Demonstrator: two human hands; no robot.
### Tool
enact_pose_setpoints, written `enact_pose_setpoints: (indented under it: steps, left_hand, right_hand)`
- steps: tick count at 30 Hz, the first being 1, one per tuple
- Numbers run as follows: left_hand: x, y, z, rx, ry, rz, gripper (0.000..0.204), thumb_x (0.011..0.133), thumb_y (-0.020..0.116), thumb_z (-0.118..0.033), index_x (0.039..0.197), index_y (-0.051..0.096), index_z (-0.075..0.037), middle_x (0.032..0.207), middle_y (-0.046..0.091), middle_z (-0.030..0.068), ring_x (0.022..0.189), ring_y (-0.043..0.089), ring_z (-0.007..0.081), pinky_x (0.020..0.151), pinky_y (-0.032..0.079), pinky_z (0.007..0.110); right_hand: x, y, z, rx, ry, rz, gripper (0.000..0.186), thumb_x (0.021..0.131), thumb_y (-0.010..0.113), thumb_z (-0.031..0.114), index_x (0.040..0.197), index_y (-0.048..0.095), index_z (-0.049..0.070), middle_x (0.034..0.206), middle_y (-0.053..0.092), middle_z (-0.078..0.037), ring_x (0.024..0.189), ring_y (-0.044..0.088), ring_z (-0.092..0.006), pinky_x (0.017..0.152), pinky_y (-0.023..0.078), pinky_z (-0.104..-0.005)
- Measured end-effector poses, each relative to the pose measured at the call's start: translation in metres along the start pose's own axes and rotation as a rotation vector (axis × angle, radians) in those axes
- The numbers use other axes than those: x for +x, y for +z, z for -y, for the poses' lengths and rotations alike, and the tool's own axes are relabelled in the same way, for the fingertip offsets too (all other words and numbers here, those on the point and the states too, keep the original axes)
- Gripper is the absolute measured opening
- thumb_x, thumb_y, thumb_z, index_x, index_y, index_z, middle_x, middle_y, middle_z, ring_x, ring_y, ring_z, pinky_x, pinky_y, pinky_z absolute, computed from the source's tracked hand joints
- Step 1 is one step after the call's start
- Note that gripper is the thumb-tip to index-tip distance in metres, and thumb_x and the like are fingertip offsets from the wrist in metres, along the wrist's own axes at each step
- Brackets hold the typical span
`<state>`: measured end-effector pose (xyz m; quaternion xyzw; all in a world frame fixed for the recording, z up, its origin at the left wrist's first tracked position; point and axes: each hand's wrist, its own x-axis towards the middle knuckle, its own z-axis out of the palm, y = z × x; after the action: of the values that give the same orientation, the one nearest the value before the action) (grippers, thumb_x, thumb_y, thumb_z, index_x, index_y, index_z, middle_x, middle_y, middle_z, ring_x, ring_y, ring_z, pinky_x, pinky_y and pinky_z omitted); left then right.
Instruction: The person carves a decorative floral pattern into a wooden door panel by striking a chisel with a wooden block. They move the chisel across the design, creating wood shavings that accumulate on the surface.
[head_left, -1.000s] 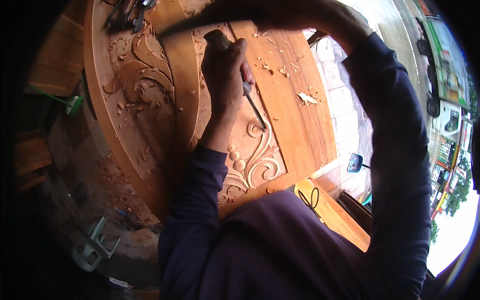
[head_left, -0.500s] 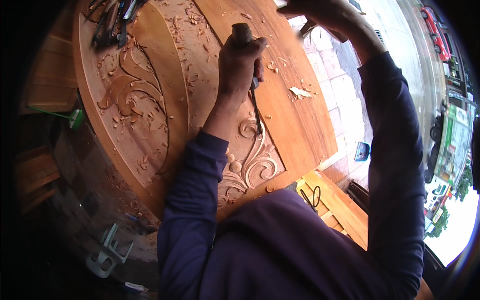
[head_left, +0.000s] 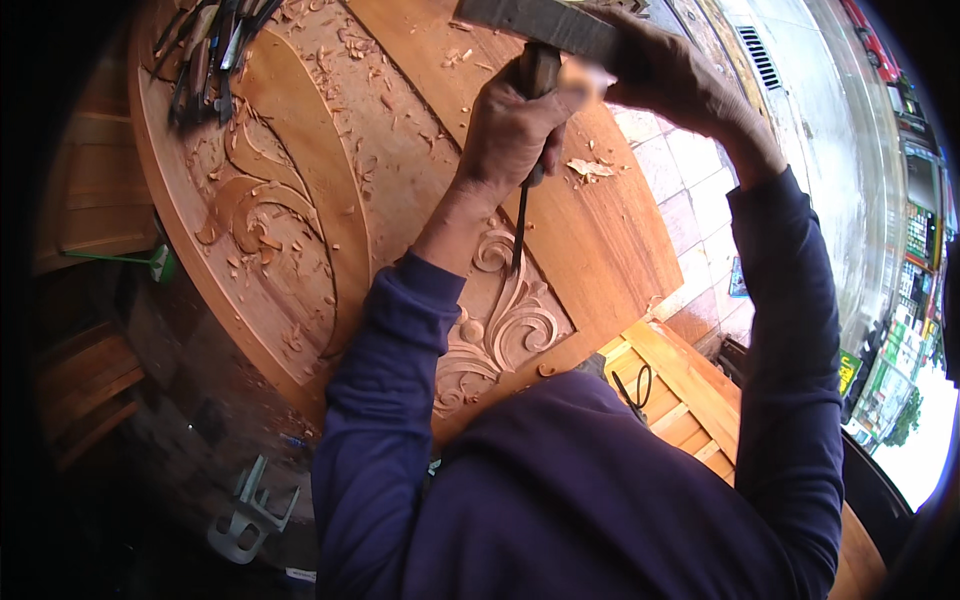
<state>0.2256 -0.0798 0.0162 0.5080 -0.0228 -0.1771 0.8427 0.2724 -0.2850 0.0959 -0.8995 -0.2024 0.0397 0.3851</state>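
My left hand [head_left: 510, 140] is wrapped round the handle of a carving chisel [head_left: 521, 222]. Its thin dark blade slants down to the scrollwork carving [head_left: 515, 310] on a wooden panel [head_left: 600, 260], the tip touching the curled relief or very close to it. My right hand [head_left: 665, 80] is closed round a mallet [head_left: 545, 25], whose blocky greyish head lies across the top of the chisel's handle. Most of the mallet's own handle is hidden by the fingers. Beyond my left hand, a second, rougher leaf carving [head_left: 265, 205] shows on the panel.
Several carving tools [head_left: 215, 60] lie in a bunch at the panel's far left. Wood shavings [head_left: 590, 170] are scattered over the surface. A pale plastic chair [head_left: 250, 515] stands at lower left. Slatted wooden panelling [head_left: 690, 400] lies to the right, with a street [head_left: 820, 130] beyond.
My right hand has brought the mallet down and leftward onto the chisel's handle end. The chisel stays in my left hand, at the same scroll, and the view has shifted slightly.
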Motion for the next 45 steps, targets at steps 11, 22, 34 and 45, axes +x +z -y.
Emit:
enact_pose_setpoints:
  steps: [11,22,34,45]
  left_hand:
    - [0.010,0.013,0.012,0.148,-0.118,0.093,0.024,0.097,0.077,-0.023,0.087,0.060,-0.009,0.063,0.057,-0.0013,0.045,0.053,0.0081,0.042,0.044,0.025]
    - [0.006,0.023,0.022,0.127,-0.204,0.190,0.025,0.099,0.077,-0.029,0.092,0.062,-0.010,0.063,0.056,-0.0037,0.044,0.051,0.0052,0.041,0.043,0.023]
    - [-0.001,0.018,0.019,0.148,-0.178,0.090,0.028,0.098,0.080,-0.030,0.091,0.061,-0.011,0.064,0.055,-0.0038,0.044,0.050,0.0043,0.041,0.043,0.021]
    - [-0.007,0.032,0.014,0.110,-0.117,0.201,0.025,0.098,0.078,-0.030,0.095,0.062,-0.011,0.064,0.055,-0.0046,0.045,0.051,0.0034,0.040,0.041,0.022]
  right_hand:
    - [-0.039,-0.005,-0.039,-0.232,0.006,0.052,0.079,0.083,0.087,0.011,0.155,0.054,0.015,0.133,0.070,-0.013,0.122,0.069,-0.0269,0.105,0.055,-0.0390]
    - [-0.070,-0.009,-0.076,-0.110,-0.014,0.009,0.077,0.089,0.087,0.011,0.156,0.050,0.006,0.134,0.067,-0.012,0.126,0.062,-0.0218,0.104,0.054,-0.0383]
    - [-0.069,-0.019,-0.067,-0.171,0.003,0.056,0.078,0.086,0.086,0.002,0.156,0.052,0.006,0.131,0.069,-0.011,0.122,0.063,-0.0214,0.104,0.053,-0.0369]
    - [-0.089,-0.021,-0.101,-0.075,0.077,-0.184,0.085,0.082,0.093,0.020,0.154,0.051,0.003,0.134,0.068,-0.012,0.126,0.062,-0.0245,0.108,0.049,-0.0372]
